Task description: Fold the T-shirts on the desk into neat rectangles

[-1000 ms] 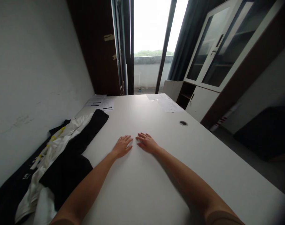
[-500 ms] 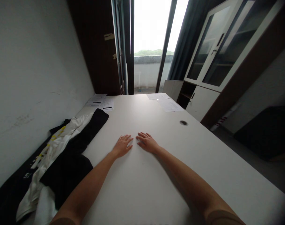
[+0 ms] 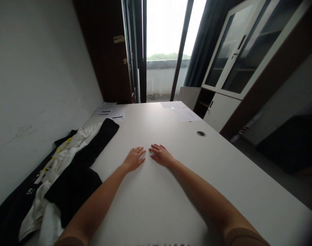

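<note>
My left hand lies palm down on the white table, its fingers spread and holding nothing. Close beside it, a small gap apart, my right hand rests flat in the same way, also with nothing in it. To the left of my left arm is a heap of clothes: a black garment on top, with a white garment marked with yellow beneath and beside it. The left forearm passes in front of part of the black cloth.
Papers lie at the far left corner and more sheets at the far right. A round cable hole sits near the right edge. A wall bounds the left; a glass-doored cabinet stands at the back right.
</note>
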Motion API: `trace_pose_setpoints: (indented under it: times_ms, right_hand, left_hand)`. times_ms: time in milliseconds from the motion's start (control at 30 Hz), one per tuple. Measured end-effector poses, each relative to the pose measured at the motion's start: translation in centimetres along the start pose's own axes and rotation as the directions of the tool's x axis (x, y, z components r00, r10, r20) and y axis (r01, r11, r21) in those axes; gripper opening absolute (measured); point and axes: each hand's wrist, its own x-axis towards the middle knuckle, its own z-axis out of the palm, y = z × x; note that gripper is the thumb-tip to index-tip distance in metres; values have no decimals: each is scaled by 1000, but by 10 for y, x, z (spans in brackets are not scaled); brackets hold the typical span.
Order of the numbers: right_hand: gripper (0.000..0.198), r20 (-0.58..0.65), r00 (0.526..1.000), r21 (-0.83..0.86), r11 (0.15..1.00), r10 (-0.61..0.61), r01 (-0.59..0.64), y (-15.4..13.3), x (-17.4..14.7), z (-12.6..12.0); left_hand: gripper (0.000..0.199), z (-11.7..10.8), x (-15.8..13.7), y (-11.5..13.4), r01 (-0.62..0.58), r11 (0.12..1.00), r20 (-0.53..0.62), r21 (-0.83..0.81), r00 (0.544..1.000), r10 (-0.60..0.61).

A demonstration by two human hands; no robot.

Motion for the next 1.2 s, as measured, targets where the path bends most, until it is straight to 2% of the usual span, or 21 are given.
trace_pose_setpoints:
  times_ms: [700, 1200]
  right_hand:
    - [51, 10, 1000, -1, 1000, 9, -9, 0, 0, -1]
    - [52, 9, 1000, 5, 1000, 14, -14, -1, 0, -2]
  left_hand:
    - [53, -5, -1, 5, 4, 1000, 11, -1, 1000, -4]
    - [53, -1, 0, 1, 0, 1000, 5, -4, 1000, 0]
